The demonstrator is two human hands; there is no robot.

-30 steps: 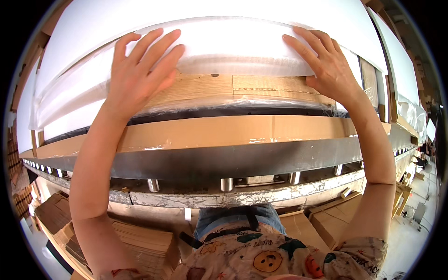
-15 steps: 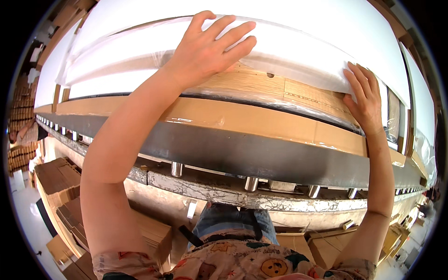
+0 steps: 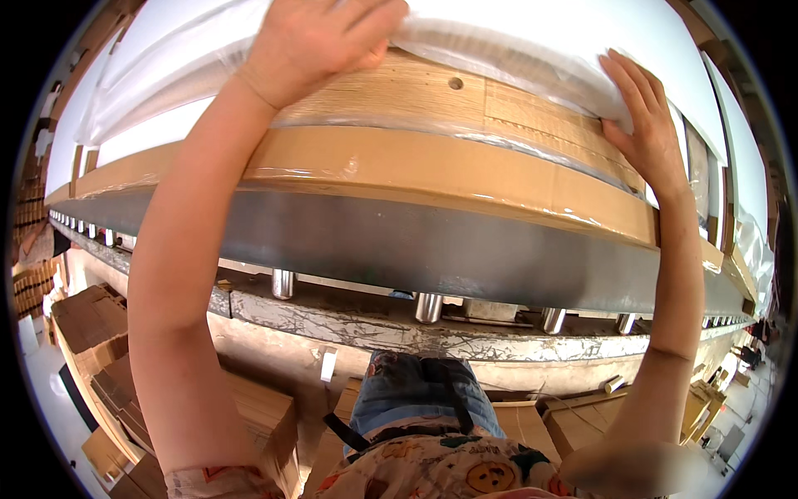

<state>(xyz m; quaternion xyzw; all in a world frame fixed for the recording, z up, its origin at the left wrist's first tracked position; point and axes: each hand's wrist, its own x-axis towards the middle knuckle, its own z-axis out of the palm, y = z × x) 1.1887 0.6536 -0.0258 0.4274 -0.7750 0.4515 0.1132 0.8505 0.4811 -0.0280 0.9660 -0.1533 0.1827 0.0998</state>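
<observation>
Foam sheet [image 3: 507,56] meets curled left hand [image 3: 320,41], grip unclear, and right hand [image 3: 654,137], fingers apart.

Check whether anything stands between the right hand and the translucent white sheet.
Nothing visible does: the right hand is at the right end of the translucent white sheet, fingers seemingly against it. The wood-grain board lies on its near side.
</observation>
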